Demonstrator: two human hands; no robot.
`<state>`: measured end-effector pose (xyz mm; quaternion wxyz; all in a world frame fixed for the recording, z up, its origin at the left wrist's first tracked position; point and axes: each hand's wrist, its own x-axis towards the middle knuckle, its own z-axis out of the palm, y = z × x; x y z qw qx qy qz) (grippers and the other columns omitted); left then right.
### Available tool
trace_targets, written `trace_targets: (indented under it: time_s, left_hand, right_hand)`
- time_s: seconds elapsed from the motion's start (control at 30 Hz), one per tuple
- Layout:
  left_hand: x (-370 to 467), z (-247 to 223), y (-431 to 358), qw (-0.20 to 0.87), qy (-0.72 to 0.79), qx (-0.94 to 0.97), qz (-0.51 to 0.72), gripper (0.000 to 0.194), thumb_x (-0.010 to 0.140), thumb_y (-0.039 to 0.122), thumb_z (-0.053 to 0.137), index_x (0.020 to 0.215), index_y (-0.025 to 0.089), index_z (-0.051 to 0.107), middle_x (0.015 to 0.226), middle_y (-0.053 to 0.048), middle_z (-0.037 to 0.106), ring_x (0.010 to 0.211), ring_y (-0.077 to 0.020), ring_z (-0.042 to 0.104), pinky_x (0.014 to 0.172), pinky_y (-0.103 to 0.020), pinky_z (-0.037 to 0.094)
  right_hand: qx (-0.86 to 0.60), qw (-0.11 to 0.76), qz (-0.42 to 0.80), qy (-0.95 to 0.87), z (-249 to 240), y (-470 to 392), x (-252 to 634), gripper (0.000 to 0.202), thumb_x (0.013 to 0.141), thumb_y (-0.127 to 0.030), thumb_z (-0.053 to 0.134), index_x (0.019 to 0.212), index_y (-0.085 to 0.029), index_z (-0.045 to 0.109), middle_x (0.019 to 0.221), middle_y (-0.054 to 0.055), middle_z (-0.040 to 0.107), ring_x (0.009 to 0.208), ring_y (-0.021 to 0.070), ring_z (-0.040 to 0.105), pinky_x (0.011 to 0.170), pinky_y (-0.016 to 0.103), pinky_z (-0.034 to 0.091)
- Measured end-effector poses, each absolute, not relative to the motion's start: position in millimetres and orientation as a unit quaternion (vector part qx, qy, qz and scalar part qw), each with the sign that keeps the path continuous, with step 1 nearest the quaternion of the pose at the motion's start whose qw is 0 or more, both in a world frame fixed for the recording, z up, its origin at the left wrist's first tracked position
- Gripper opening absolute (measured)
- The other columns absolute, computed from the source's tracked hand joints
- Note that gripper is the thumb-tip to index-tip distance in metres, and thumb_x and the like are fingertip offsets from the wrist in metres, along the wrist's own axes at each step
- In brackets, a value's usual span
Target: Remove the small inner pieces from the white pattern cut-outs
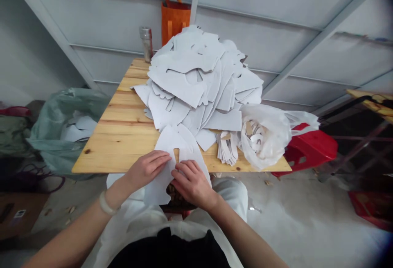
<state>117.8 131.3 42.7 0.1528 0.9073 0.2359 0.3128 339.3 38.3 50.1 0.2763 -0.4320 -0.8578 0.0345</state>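
Observation:
A white die-cut cardboard sheet [162,180] with a narrow slot lies at the table's front edge, its near part hanging over my lap. My left hand [149,169] rests on the sheet left of the slot, fingers stretched out flat and close together. On the other side, my right hand [193,182] has its fingers curled at the sheet's edge below the slot, pinching the cardboard; the fingertips are partly hidden. Just beyond the hands rises a large heap of similar white cardboard cutouts [184,61].
On the wooden table [116,129] are a small stack of cardboard strips [227,148], a plastic bag of scraps [265,137] and a clear bottle [146,43]. An orange bag [175,16] stands behind. A green waste bag [49,131] is left, a red stool [313,147] right.

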Motion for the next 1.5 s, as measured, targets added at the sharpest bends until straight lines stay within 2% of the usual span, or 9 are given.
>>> trace_targets:
  time_s: [0.27, 0.5, 0.7, 0.87, 0.97, 1.07, 1.2, 1.33, 1.5]
  left_hand:
    - [114, 43, 129, 0.173, 0.24, 0.903, 0.312, 0.028, 0.101, 0.018, 0.055, 0.126, 0.018, 0.067, 0.127, -0.013, 0.07, 0.116, -0.0222, 0.069, 0.101, -0.039, 0.061]
    - [108, 46, 129, 0.188, 0.231, 0.916, 0.269, 0.034, 0.098, 0.024, 0.062, 0.132, 0.021, 0.061, 0.136, -0.012, 0.064, 0.125, -0.0234, 0.064, 0.105, -0.041, 0.058]
    - [125, 37, 128, 0.117, 0.291, 0.901, 0.3, 0.019, 0.102, 0.019, 0.052, 0.118, 0.019, 0.062, 0.116, -0.01, 0.072, 0.105, -0.0216, 0.072, 0.09, -0.035, 0.062]
    - [136, 36, 125, 0.071, 0.323, 0.886, 0.324, 0.016, 0.104, 0.019, 0.047, 0.107, 0.019, 0.063, 0.099, -0.007, 0.075, 0.086, -0.0205, 0.074, 0.072, -0.029, 0.058]
    - [141, 40, 124, 0.078, 0.372, 0.861, 0.339, 0.016, 0.104, 0.023, 0.048, 0.098, 0.019, 0.062, 0.087, -0.004, 0.073, 0.073, -0.0183, 0.072, 0.063, -0.026, 0.052]
    - [148, 44, 124, 0.106, 0.437, 0.811, 0.375, 0.016, 0.101, 0.024, 0.055, 0.086, 0.02, 0.06, 0.075, 0.0, 0.07, 0.063, -0.0158, 0.069, 0.06, -0.024, 0.049]
    - [156, 45, 120, 0.156, 0.466, 0.766, 0.414, 0.013, 0.097, 0.023, 0.063, 0.084, 0.02, 0.062, 0.074, 0.002, 0.072, 0.064, -0.0145, 0.071, 0.063, -0.023, 0.052]
    - [153, 40, 116, 0.171, 0.39, 0.799, 0.425, 0.008, 0.098, 0.018, 0.062, 0.096, 0.019, 0.069, 0.093, -0.003, 0.078, 0.083, -0.0168, 0.076, 0.077, -0.026, 0.058]
    - [140, 34, 122, 0.175, 0.301, 0.848, 0.4, 0.011, 0.099, 0.016, 0.062, 0.098, 0.019, 0.073, 0.107, -0.006, 0.078, 0.1, -0.0189, 0.075, 0.092, -0.032, 0.06]
  right_hand:
    - [-0.438, 0.35, 0.103, -0.822, 55, 50, 336, 0.01, 0.099, -0.023, 0.061, 0.107, -0.02, 0.068, 0.108, 0.011, 0.068, 0.099, 0.0258, 0.061, 0.086, 0.043, 0.054]
    - [-0.443, 0.391, 0.139, -0.795, 62, 56, 333, 0.014, 0.099, -0.015, 0.056, 0.099, -0.022, 0.068, 0.099, 0.008, 0.068, 0.092, 0.0232, 0.062, 0.081, 0.04, 0.054]
    - [-0.447, 0.438, 0.087, -0.775, 68, 58, 327, 0.017, 0.097, -0.01, 0.056, 0.103, -0.022, 0.067, 0.099, 0.009, 0.067, 0.092, 0.0236, 0.061, 0.082, 0.04, 0.054]
    - [-0.431, 0.461, 0.145, -0.762, 63, 56, 335, 0.037, 0.096, -0.016, 0.059, 0.133, -0.022, 0.057, 0.122, 0.013, 0.063, 0.112, 0.027, 0.061, 0.096, 0.045, 0.054]
    - [-0.454, 0.48, 0.172, -0.731, 54, 57, 343, 0.03, 0.097, -0.014, 0.054, 0.125, -0.022, 0.062, 0.115, 0.012, 0.063, 0.109, 0.0257, 0.061, 0.094, 0.044, 0.054]
    - [-0.439, 0.43, 0.154, -0.774, 47, 59, 346, 0.026, 0.097, -0.009, 0.051, 0.113, -0.021, 0.069, 0.11, 0.012, 0.064, 0.104, 0.026, 0.059, 0.089, 0.044, 0.054]
    - [-0.438, 0.388, 0.126, -0.801, 42, 61, 344, 0.027, 0.095, -0.008, 0.053, 0.111, -0.02, 0.071, 0.107, 0.012, 0.066, 0.101, 0.0273, 0.059, 0.086, 0.046, 0.053]
    - [-0.435, 0.392, 0.132, -0.799, 39, 61, 345, 0.029, 0.092, -0.006, 0.053, 0.11, -0.02, 0.071, 0.108, 0.011, 0.067, 0.102, 0.0275, 0.058, 0.087, 0.046, 0.052]
    - [-0.431, 0.396, 0.132, -0.8, 36, 62, 347, 0.032, 0.086, -0.002, 0.053, 0.106, -0.02, 0.071, 0.108, 0.011, 0.068, 0.102, 0.0275, 0.059, 0.088, 0.045, 0.05]
